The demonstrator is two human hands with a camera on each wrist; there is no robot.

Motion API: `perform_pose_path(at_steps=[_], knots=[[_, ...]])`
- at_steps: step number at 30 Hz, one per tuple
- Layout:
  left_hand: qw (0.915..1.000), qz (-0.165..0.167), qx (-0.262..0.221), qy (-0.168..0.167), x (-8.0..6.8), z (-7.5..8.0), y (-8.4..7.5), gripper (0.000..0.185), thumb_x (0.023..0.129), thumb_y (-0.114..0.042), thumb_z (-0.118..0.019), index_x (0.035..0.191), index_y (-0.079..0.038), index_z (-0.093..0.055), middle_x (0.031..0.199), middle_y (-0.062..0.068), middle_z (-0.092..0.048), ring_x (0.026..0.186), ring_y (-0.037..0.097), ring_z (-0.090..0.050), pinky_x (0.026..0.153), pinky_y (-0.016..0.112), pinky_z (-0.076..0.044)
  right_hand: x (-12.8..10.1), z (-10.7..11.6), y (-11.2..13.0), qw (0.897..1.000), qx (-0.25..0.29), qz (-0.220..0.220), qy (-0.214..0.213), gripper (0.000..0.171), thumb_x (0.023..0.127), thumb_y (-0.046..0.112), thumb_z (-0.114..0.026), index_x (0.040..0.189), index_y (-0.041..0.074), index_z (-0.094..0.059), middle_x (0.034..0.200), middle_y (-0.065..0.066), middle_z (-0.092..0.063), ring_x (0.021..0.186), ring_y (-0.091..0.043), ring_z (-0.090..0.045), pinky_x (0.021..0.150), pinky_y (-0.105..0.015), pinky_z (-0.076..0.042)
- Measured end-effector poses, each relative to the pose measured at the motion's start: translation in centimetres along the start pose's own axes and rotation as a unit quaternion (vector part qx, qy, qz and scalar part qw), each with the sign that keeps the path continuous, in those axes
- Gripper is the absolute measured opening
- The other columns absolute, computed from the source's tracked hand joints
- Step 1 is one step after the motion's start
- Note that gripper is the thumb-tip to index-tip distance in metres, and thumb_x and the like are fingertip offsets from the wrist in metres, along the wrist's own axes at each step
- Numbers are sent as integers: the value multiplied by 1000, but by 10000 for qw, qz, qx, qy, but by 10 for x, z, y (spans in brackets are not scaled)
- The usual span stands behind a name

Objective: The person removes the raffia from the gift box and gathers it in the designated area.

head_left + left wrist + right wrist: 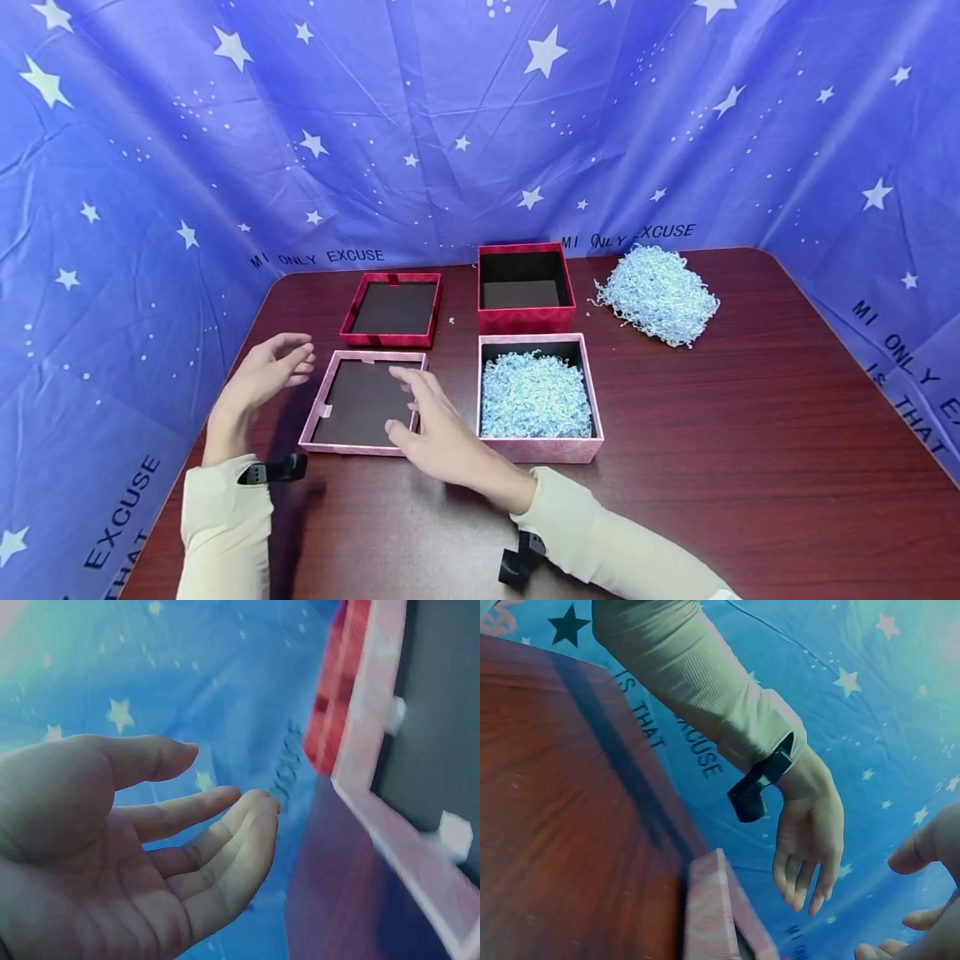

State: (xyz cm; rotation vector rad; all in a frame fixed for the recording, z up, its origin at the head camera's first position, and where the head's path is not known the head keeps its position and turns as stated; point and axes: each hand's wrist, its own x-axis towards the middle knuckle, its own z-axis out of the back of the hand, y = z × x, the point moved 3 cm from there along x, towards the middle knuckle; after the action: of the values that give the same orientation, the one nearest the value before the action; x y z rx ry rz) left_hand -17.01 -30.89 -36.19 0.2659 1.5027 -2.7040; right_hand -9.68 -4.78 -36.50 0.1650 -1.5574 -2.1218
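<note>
Both hands, left [266, 367] and right [431, 433], hover released, flanking the pink lid [365, 402], edges untouched.

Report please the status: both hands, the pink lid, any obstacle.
Left hand open, beside the pink lid, not touching. Right hand open, hovering over the lid's near right corner; contact unclear. Pink box of shredded paper close on the right; nothing on the lid.

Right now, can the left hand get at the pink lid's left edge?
Probably yes. The left hand hovers open just beside the pink lid, with only bare table between them. The right hand is over the lid's right part, away from that edge.
</note>
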Motion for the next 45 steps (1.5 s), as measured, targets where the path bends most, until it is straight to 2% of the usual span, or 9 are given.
perform_pose_path(at_steps=[4, 9, 18, 23, 28, 30, 34, 39, 45], knots=[[9993, -320, 168, 49, 3, -14, -21, 45, 101, -19, -47, 135, 10, -39, 108, 27, -59, 79, -3, -60, 78, 22, -57, -1, 12, 13, 9992, -292, 269, -80, 62, 88, 8, -59, 145, 14, -36, 141, -5, -40, 121, -17, -48, 101, -35, -46], [9973, -578, 395, 233, 8, -36, -41, 42, 100, -17, -49, 134, 7, -44, 112, 29, -60, 80, 0, -61, 78, 25, -57, -3, 29, 21, 9976, -520, 416, -195, 60, 90, 13, -60, 145, 17, -37, 140, -1, -41, 121, -14, -47, 101, -36, -46], [9935, -861, 364, 650, 14, -71, -72, 39, 97, -15, -54, 132, 2, -49, 112, 28, -62, 96, 32, -66, 80, 30, -58, -7, 57, 19, 9957, -609, 550, -429, 56, 89, 11, -62, 141, 17, -42, 137, -2, -44, 120, -13, -49, 102, -33, -45], [9900, -1053, 131, 933, 10, -91, -84, 40, 97, -16, -55, 133, -1, -49, 114, 26, -61, 96, 30, -66, 83, 34, -57, -9, 79, 15, 9938, -732, 518, -664, 56, 90, 12, -62, 141, 20, -42, 136, -1, -45, 121, -15, -47, 102, -39, -45], [9847, -1228, -63, 1236, 8, -110, -90, 41, 96, -13, -56, 134, 1, -47, 105, 22, -64, 89, 23, -66, 83, 35, -57, -10, 100, 10, 9925, -840, 355, -809, 57, 90, 13, -62, 142, 23, -40, 140, 2, -42, 126, -21, -46, 104, -45, -43], [9831, -1250, 23, 1338, 8, -117, -93, 43, 96, -13, -56, 136, -1, -46, 103, 22, -62, 86, 18, -65, 82, 35, -58, -11, 107, 6, 9919, -907, 303, -838, 58, 90, 13, -63, 143, 23, -40, 141, 2, -41, 127, -23, -46, 104, -46, -43], [9793, -1222, 94, 1610, 9, -133, -97, 50, 96, -14, -56, 141, -3, -40, 103, 21, -61, 86, 19, -67, 83, 38, -57, -14, 120, -2, 9892, -1130, 273, -895, 59, 89, 12, -64, 142, 19, -41, 140, -1, -42, 125, -26, -47, 102, -48, -44], [9756, -961, -188, 1964, 9, -150, -102, 55, 96, -13, -56, 146, -7, -34, 107, 21, -59, 90, 24, -67, 83, 38, -57, -17, 134, -11, 9839, -1472, 359, -947, 60, 87, 11, -66, 142, 12, -41, 139, -8, -43, 122, -29, -49, 99, -50, -45], [9700, -892, -277, 2244, 10, -167, -108, 63, 94, -10, -57, 149, -5, -27, 108, 22, -58, 91, 28, -66, 79, 36, -59, -18, 144, -22, 9821, -1790, -16, -591, 66, 88, 18, -67, 145, 12, -35, 139, -11, -43, 126, -29, -45, 102, -51, -43]])
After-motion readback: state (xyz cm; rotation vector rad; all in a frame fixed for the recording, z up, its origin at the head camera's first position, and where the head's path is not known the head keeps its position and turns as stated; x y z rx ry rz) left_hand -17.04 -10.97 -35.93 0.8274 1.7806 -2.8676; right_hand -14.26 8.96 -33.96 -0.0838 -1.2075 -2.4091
